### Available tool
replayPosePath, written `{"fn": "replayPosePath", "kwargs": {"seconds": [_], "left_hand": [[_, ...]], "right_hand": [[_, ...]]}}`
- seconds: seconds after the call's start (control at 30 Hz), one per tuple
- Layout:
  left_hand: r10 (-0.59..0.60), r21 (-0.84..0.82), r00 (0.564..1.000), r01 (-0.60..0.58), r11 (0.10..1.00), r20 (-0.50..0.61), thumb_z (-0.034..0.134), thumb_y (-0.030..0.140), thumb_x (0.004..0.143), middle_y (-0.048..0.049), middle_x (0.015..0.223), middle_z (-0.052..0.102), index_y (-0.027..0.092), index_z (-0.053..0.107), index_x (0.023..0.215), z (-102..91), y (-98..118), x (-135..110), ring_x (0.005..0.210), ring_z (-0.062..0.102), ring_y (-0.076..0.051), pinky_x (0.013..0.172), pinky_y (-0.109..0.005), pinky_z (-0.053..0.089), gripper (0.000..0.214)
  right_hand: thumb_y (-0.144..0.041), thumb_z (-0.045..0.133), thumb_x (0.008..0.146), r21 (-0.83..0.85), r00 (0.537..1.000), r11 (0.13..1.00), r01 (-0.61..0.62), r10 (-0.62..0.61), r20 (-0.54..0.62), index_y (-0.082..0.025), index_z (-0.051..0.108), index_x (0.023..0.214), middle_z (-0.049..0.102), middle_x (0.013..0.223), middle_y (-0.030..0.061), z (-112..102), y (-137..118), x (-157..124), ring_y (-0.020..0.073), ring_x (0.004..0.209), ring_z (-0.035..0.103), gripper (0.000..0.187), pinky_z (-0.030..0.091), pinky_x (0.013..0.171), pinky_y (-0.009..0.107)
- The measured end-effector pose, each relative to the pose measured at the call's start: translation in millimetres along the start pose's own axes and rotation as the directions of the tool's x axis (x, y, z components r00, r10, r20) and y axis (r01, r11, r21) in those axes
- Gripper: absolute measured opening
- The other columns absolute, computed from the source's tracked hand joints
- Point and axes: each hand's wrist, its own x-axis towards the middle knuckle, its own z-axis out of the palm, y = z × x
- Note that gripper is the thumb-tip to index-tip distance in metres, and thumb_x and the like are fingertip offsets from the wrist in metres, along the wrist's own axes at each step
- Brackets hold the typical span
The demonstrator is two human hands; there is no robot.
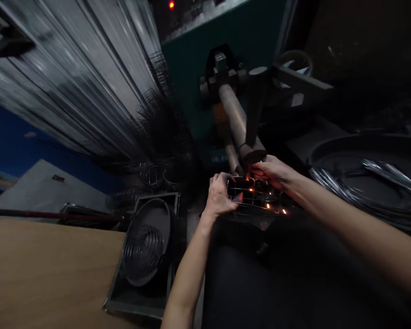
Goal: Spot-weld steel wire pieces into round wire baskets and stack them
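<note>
In the middle of the head view a small wire rack sits at the electrode end of a spot welder. My left hand grips the rack's left side, thumb and fingers closed about its wires. Close under the upper welder arm, my right hand is closed at the rack's far right side; what its fingers pinch is too dark and small to make out. An orange glow shows at the electrode tip, and several bright sparks fall across and beside the rack.
Wire rings lie in a black basin inside a metal crate at lower left. A wide round tub at right holds bent wire pieces. Stacked wire racks stand left of the green machine body; a wooden board fills the lower left.
</note>
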Motion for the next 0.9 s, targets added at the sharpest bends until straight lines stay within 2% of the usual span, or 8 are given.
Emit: {"fn": "replayPosePath", "kwargs": {"seconds": [0.1, 0.2, 0.27, 0.4, 0.5, 0.67, 0.8, 0.9], "left_hand": [[0.018, -0.032, 0.998, -0.020, 0.999, -0.063, 0.070, 0.027, 0.063, -0.0049, 0.094, 0.055, 0.022, 0.043, 0.095, 6.6, -5, -3, 0.089, 0.054, -0.023, 0.081, -0.041, 0.045, 0.042], [0.005, -0.144, 0.992, -0.023, 0.989, -0.123, 0.071, 0.023, 0.062, -0.0062, 0.101, 0.054, 0.022, 0.040, 0.102, 13.8, -11, -8, 0.094, 0.056, -0.023, 0.083, -0.041, 0.047, 0.050], [-0.020, -0.218, 0.989, -0.012, 0.976, -0.146, 0.072, 0.022, 0.063, -0.0067, 0.104, 0.053, 0.023, 0.037, 0.106, 17.4, -15, -13, 0.096, 0.057, -0.022, 0.085, -0.040, 0.048, 0.055], [-0.044, -0.283, 0.978, -0.016, 0.959, -0.203, 0.071, 0.022, 0.065, -0.0062, 0.104, 0.050, 0.023, 0.032, 0.110, 21.2, -20, -19, 0.095, 0.057, -0.019, 0.086, -0.038, 0.050, 0.059], [-0.030, -0.316, 0.972, -0.047, 0.948, -0.234, 0.069, 0.024, 0.066, -0.0053, 0.104, 0.049, 0.023, 0.030, 0.109, 23.1, -22, -20, 0.094, 0.057, -0.018, 0.085, -0.038, 0.050, 0.059], [-0.069, -0.341, 0.969, -0.017, 0.940, -0.237, 0.069, 0.027, 0.066, -0.0052, 0.104, 0.049, 0.024, 0.028, 0.108, 26.7, -23, -21, 0.091, 0.058, -0.017, 0.084, -0.038, 0.050, 0.058], [-0.065, -0.367, 0.963, -0.037, 0.929, -0.261, 0.069, 0.028, 0.067, -0.0042, 0.100, 0.051, 0.024, 0.028, 0.108, 27.2, -23, -26, 0.091, 0.057, -0.017, 0.083, -0.038, 0.049, 0.058], [-0.104, -0.372, 0.960, 0.000, 0.928, -0.259, 0.070, 0.026, 0.066, -0.0042, 0.101, 0.050, 0.025, 0.026, 0.106, 25.6, -26, -29, 0.091, 0.057, -0.017, 0.084, -0.038, 0.049, 0.059]], "right_hand": [[-0.024, 0.069, 0.078, 0.116, 0.992, 0.993, 0.027, -0.013, -0.127, -0.017, 0.047, 0.065, 0.038, 0.044, -0.0061, 1, -6, -1, 0.0028, 0.034, 0.026, 0.027, 0.019, 0.031, 0.014], [-0.019, 0.062, 0.082, 0.181, 0.975, 0.982, 0.052, -0.011, -0.220, -0.016, 0.047, 0.065, 0.046, 0.052, -0.0034, 2, -10, 0, 0.0037, 0.038, 0.036, 0.023, 0.029, 0.033, 0.013], [-0.018, 0.066, 0.079, 0.166, 0.981, 0.985, 0.035, -0.002, -0.196, -0.017, 0.048, 0.065, 0.045, 0.051, -0.0037, 4, -10, 0, 0.0043, 0.038, 0.037, 0.023, 0.030, 0.034, 0.014], [-0.025, 0.076, 0.070, 0.131, 0.993, 0.990, 0.041, -0.025, -0.115, -0.018, 0.047, 0.068, 0.039, 0.046, -0.0076, 8, -6, 1, 0.0028, 0.034, 0.028, 0.030, 0.020, 0.031, 0.015], [-0.030, 0.077, 0.069, 0.097, 0.991, 0.993, 0.067, -0.054, -0.122, -0.018, 0.047, 0.071, 0.040, 0.046, -0.0079, 10, -4, 1, 0.0031, 0.034, 0.030, 0.032, 0.022, 0.032, 0.015], [-0.035, 0.075, 0.070, 0.032, 0.989, 0.998, 0.053, -0.048, -0.137, -0.020, 0.046, 0.070, 0.039, 0.045, -0.0076, 12, -7, -1, 0.0037, 0.032, 0.029, 0.033, 0.020, 0.031, 0.016], [-0.032, 0.076, 0.068, -0.034, 0.991, 0.999, 0.002, -0.007, -0.131, -0.020, 0.046, 0.070, 0.039, 0.043, -0.0067, 15, -11, -4, 0.0054, 0.033, 0.032, 0.032, 0.023, 0.031, 0.017], [-0.030, 0.074, 0.069, -0.072, 0.994, 0.997, 0.012, -0.020, -0.109, -0.020, 0.047, 0.072, 0.041, 0.044, -0.0057, 19, -10, -2, 0.0064, 0.035, 0.034, 0.030, 0.027, 0.033, 0.018]]}}
